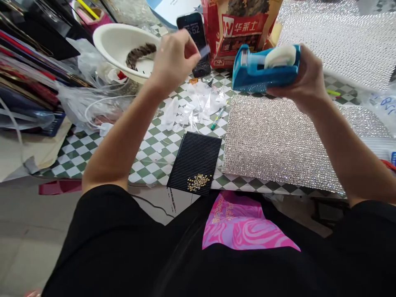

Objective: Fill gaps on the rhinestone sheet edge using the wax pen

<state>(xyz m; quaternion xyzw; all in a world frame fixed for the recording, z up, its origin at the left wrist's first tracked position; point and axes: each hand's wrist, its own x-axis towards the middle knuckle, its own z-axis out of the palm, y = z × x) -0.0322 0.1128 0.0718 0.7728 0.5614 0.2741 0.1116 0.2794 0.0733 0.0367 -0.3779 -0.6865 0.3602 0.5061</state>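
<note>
My right hand grips a blue tape dispenser with a pale roll of tape in it, raised above the table. Between the pinched fingertips of my left hand is a short strip of clear tape, apart from the dispenser. A sheet covered in rhinestones lies below my right forearm. At the table's front edge rests a ribbed black tray, with small gold-coloured stones gathered at its near end.
Behind my left hand are a white bowl and a phone leaning on a red and brown bag. Crumpled clear scraps and a green pen lie mid-table. Another rhinestone sheet is at back right.
</note>
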